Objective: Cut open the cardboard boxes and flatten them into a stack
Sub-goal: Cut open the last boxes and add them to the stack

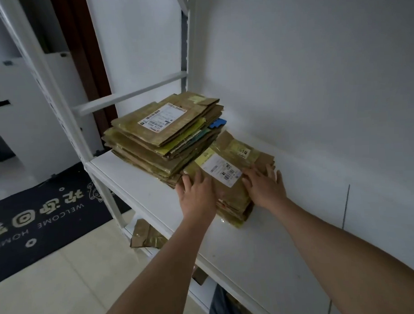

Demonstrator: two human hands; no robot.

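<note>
Two piles of flattened cardboard boxes lie on a white shelf (pixel 136 180). The taller stack (pixel 163 137) sits at the back left, topped by a brown sheet with a white shipping label. A smaller stack (pixel 232 163) lies in front of it to the right, also labelled and covered in shiny tape. My left hand (pixel 198 194) rests flat on the smaller stack's near left part, fingers straight. My right hand (pixel 264 186) presses flat on its right side, fingers spread.
The shelf belongs to a white metal rack (pixel 58 96) against a white wall (pixel 316 82). A crumpled cardboard piece (pixel 146 236) lies on the lower shelf. A dark welcome mat (pixel 43 216) covers the tiled floor at left.
</note>
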